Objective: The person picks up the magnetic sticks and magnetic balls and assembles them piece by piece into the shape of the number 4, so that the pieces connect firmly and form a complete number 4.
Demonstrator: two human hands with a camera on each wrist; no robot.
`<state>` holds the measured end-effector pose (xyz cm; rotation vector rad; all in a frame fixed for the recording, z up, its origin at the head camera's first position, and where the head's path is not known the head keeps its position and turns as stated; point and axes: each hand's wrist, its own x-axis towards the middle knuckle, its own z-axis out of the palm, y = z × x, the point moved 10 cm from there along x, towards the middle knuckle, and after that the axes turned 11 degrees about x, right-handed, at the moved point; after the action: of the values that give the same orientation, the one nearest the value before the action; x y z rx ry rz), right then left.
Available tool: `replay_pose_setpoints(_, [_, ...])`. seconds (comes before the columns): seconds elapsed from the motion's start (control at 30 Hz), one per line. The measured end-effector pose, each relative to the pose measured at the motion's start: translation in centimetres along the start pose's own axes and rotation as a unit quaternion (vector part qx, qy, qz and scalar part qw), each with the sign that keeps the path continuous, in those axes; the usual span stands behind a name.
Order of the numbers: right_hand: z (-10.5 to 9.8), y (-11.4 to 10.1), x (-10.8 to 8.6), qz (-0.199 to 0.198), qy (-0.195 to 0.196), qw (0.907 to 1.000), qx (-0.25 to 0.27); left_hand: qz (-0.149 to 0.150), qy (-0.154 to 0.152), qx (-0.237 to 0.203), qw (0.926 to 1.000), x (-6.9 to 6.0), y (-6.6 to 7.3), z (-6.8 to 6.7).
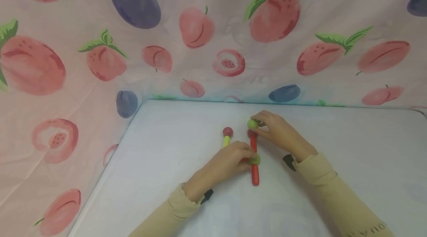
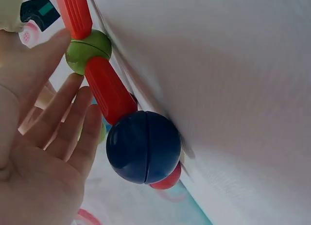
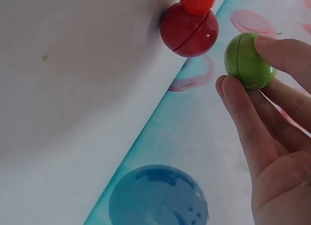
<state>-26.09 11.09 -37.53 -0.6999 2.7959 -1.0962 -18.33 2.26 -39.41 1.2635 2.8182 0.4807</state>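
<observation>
My left hand point(image 1: 227, 161) pinches a green ball point(image 2: 88, 52) between thumb and fingertips. Two red rods point(image 2: 111, 91) join this ball from either side, in a line lying on the table. One leads to a dark blue ball point(image 2: 143, 147), which the left hand hides in the head view. At the far end of the line, in the head view, a red rod point(image 1: 253, 143) meets a red ball point(image 3: 189, 30). Just beyond that red ball, my right hand point(image 1: 278, 133) holds another green ball point(image 3: 249, 60) in its fingertips, apart from the red one.
Left of the line stands a yellow-green rod point(image 1: 226, 142) topped by a red ball point(image 1: 228, 132); its near end is behind the left hand. The white table point(image 1: 300, 207) meets a fruit-print cloth point(image 1: 200, 66) at the back and left.
</observation>
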Motion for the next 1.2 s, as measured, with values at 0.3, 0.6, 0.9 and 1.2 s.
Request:
replay_pose_setpoints(0.3, [-0.5, -0.7, -1.4, -0.028, 0.008, 0.9995, -0.012, 0.053, 0.004, 0.045, 0.9976, -0.1, 1.1, 0.3])
replay_pose_setpoints(0.6, [-0.7, -1.3, -2.7, -0.038, 0.011, 0.9991, -0.017, 0.062, 0.005, 0.065, 0.9959, -0.1, 1.2, 0.6])
replay_pose_setpoints(0.9, [-1.1, -2.1, -4.3, -0.055, 0.007, 0.9984, -0.012, 0.086, -0.004, 0.073, 0.9936, 0.0, 1.7, 1.0])
replay_pose_setpoints(1.2, [-1.1, -2.5, -5.3, -0.057, 0.005, 0.9982, -0.018, 0.08, -0.031, 0.067, 0.9941, 0.0, 1.7, 1.4])
